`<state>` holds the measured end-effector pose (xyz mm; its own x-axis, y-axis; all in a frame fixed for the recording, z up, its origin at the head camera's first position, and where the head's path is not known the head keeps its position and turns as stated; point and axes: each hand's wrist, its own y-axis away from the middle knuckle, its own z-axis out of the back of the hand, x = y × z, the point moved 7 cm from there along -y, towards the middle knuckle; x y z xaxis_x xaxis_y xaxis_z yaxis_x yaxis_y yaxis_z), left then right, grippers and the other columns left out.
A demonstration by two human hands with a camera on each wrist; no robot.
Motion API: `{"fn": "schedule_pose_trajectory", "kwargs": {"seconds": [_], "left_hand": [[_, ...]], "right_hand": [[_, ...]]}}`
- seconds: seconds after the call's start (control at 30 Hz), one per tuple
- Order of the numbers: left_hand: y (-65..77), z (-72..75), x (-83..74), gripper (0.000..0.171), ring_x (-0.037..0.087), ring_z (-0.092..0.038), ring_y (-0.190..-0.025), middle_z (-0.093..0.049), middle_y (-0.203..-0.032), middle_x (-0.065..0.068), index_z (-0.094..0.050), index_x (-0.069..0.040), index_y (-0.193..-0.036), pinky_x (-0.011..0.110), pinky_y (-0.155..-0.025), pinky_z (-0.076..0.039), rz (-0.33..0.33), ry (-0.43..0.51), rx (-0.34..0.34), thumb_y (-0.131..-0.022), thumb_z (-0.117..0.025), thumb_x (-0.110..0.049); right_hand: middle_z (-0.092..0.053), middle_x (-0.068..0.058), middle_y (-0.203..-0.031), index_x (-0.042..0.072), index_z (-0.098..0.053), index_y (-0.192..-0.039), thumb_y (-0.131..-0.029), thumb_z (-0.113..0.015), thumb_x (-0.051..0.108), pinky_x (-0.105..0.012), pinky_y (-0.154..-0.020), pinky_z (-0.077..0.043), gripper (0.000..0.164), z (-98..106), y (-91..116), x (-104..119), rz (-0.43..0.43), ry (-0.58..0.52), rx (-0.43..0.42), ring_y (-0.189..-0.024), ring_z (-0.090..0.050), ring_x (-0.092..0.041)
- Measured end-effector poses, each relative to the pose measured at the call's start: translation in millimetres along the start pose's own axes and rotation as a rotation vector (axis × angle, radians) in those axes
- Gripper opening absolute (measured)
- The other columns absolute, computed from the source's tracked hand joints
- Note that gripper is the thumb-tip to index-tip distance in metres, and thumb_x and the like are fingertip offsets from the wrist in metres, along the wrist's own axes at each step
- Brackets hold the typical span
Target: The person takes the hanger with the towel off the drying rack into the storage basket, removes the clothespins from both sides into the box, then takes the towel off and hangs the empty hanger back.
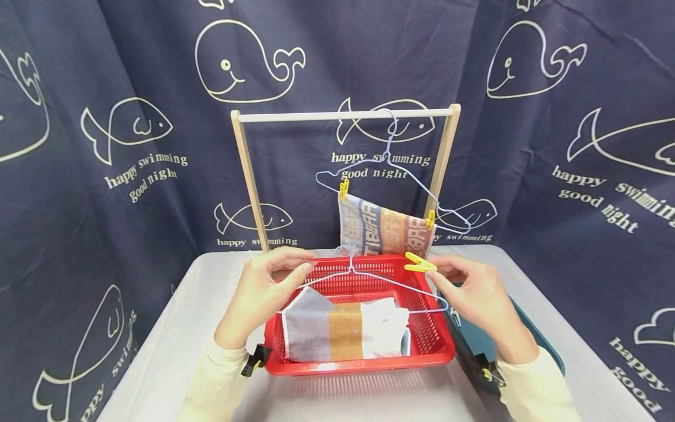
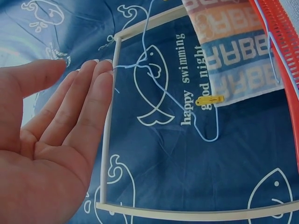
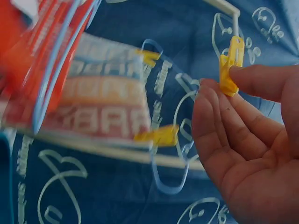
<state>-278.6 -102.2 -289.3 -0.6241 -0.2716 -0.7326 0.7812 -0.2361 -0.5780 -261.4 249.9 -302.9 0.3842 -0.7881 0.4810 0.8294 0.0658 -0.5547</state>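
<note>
My right hand [image 1: 477, 293] pinches a yellow clothespin [image 1: 420, 263] between thumb and fingers, above the red basket's right back corner; the right wrist view shows the clothespin [image 3: 229, 70] upright at the fingertips. My left hand [image 1: 263, 293] is at the basket's left side, and its fingers [image 2: 88, 100] are straight with nothing in them in the left wrist view. Between the hands, a light blue wire hanger [image 1: 387, 281] lies over the red basket [image 1: 358, 368]. A grey, brown and white striped towel [image 1: 345, 331] lies across it, its top edge near the hanger's lower bar.
Behind the basket stands a rack with wooden posts [image 1: 250, 181] and a white rail [image 1: 306, 116]. Another blue hanger [image 1: 388, 155] hangs there, with a patterned towel [image 1: 387, 228] clipped by two yellow clothespins. A dark blue tray [image 1: 480, 337] sits under my right forearm.
</note>
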Motion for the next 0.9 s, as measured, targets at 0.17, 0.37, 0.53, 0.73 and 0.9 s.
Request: {"fn": "schedule_pose_trajectory", "kwargs": {"seconds": [0.17,0.37,0.53,0.73,0.9], "left_hand": [[-0.8,2.0,0.7,0.015,0.01,-0.074,-0.082,-0.078,-0.096,-0.009,-0.078,-0.027,-0.11,0.026,-0.074,-0.06,0.018,-0.031,-0.016,-0.095,-0.077,-0.025],[-0.8,5.7,3.2,0.014,0.01,-0.073,-0.082,-0.078,-0.097,-0.008,-0.078,-0.028,-0.111,0.025,-0.075,-0.06,0.014,-0.054,-0.031,-0.096,-0.076,-0.026],[-0.7,13.0,5.5,0.016,0.009,-0.073,-0.086,-0.078,-0.099,-0.004,-0.078,-0.024,-0.112,0.025,-0.079,-0.06,0.009,-0.072,-0.06,-0.096,-0.075,-0.023],[-1.4,22.3,9.2,0.017,0.007,-0.074,-0.094,-0.078,-0.106,-0.003,-0.078,-0.022,-0.113,0.024,-0.083,-0.06,0.021,-0.079,-0.099,-0.096,-0.075,-0.025],[-2.3,29.9,12.1,0.017,0.007,-0.073,-0.097,-0.077,-0.108,-0.007,-0.079,-0.023,-0.113,0.023,-0.085,-0.058,0.027,-0.092,-0.141,-0.097,-0.074,-0.026]], "right_hand": [[-0.079,-0.002,-0.089,0.012,-0.079,-0.112,-0.09,-0.08,0.019,-0.024,-0.06,-0.052,0.023,16.8,3.0,-31.1,-0.081,0.07,-0.013,-0.069,-0.069,-0.011],[-0.079,-0.004,-0.088,0.013,-0.08,-0.108,-0.092,-0.077,0.029,-0.035,-0.068,-0.051,0.022,27.7,7.3,-62.9,-0.159,0.178,0.022,-0.08,-0.073,-0.025],[-0.079,-0.003,-0.087,0.013,-0.08,-0.106,-0.093,-0.076,0.031,-0.038,-0.07,-0.049,0.023,24.0,13.8,-84.2,-0.194,0.195,0.069,-0.082,-0.072,-0.026],[-0.077,-0.004,-0.086,0.009,-0.08,-0.104,-0.093,-0.075,0.028,-0.037,-0.068,-0.046,0.023,17.2,17.5,-104.0,-0.222,0.228,0.164,-0.081,-0.067,-0.025],[-0.075,-0.002,-0.08,0.005,-0.079,-0.099,-0.089,-0.075,0.022,-0.037,-0.065,-0.047,0.019,10.2,20.8,-117.5,-0.223,0.266,0.234,-0.074,-0.063,-0.021]]}}
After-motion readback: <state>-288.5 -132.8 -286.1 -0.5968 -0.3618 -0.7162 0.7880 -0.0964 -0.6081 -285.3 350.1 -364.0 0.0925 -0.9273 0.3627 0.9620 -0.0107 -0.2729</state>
